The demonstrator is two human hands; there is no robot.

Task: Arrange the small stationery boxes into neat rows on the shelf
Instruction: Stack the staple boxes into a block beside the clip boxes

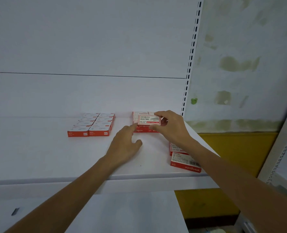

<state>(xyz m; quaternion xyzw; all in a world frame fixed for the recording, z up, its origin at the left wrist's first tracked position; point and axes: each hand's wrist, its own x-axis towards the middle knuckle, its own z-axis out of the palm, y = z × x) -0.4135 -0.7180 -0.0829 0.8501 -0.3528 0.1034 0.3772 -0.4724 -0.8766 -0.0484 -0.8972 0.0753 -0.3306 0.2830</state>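
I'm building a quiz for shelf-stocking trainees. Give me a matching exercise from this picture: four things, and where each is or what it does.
1 right hand
2 left hand
3 orange-fronted boxes
4 barcode box

A two neat rows, left on the shelf
B near the shelf's front edge
C pinches a staple box
D index finger extended

Pairs: 1-C, 2-D, 3-A, 4-B

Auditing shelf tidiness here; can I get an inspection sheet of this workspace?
Surface: white shelf.
Job's things: left block in two tidy columns; right block at the back; held box above it; two loose boxes askew near the front edge.
Clutter: small dark object on the lower shelf.
Hands: right hand pinches the held box; left hand open, one of its fingers at the right block's corner.
Cables: nothing seen.
Surroundings: slotted upright, stained wall, yellow panel.
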